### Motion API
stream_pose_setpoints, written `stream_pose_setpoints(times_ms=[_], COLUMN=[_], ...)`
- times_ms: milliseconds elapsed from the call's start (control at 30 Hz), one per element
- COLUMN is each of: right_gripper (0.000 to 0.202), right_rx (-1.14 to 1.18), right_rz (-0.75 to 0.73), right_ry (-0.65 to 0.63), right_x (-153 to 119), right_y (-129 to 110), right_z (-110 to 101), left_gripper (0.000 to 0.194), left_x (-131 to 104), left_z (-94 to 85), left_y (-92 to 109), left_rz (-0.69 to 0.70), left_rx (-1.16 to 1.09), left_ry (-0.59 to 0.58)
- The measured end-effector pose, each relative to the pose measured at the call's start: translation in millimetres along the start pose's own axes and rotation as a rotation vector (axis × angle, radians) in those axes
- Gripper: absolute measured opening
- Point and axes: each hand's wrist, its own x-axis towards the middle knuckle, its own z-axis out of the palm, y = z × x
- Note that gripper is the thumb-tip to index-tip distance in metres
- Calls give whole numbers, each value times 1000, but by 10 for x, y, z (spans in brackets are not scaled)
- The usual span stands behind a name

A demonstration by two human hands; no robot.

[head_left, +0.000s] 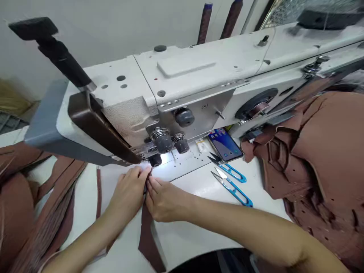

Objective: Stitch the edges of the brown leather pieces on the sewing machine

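Note:
A brown leather-like strip runs from the table's front up under both hands, close to the needle area of a white sewing machine. My left hand is closed on the strip's upper part, its fingertips beside the machine's lit needle area. Pressed up against it, my right hand has its fingers bunched on the same strip, a little lower. The strip's upper end is hidden by the fingers and the machine head.
Two blue-handled thread snips and a phone lie right of my hands. Brown pieces are heaped at the right, and stacked brown strips at the left. Thread spools stand behind the machine.

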Motion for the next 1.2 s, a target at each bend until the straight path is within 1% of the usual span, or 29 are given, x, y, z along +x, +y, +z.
stream_pose_setpoints(times_ms=[133, 333, 400, 567, 733, 833, 967, 1200], right_gripper=[23, 24, 25, 27, 26, 25, 24, 27], right_rx=[-10, -22, -25, 2, 14, 12, 45, 95], right_rz=[1, 13, 13, -13, -39, -48, -36, -2], right_ry=[-16, -25, -55, -192, -204, -195, -221, -256], right_x=[-5, -3, -8, -31, -42, -46, -50, -58], right_y=[46, 109, 142, 234, 317, 360, 405, 463], right_z=[-12, -18, -14, -12, -30, -38, -38, -36], left_gripper=[53, 51, 51, 51, 49, 49, 49, 38], left_x=[18, 60, 74, 96, 93, 82, 92, 160], left_z=[30, 16, 17, 27, 10, -22, -83, -203], left_y=[-5, 23, 23, -1, -20, -15, 24, 102], left_rz=[14, 10, 11, 28, 62, 76, 56, 36], left_rx=[-13, 26, 53, 104, 123, 124, 130, 128], left_ry=[30, 40, 50, 84, 84, 58, 1, -76])
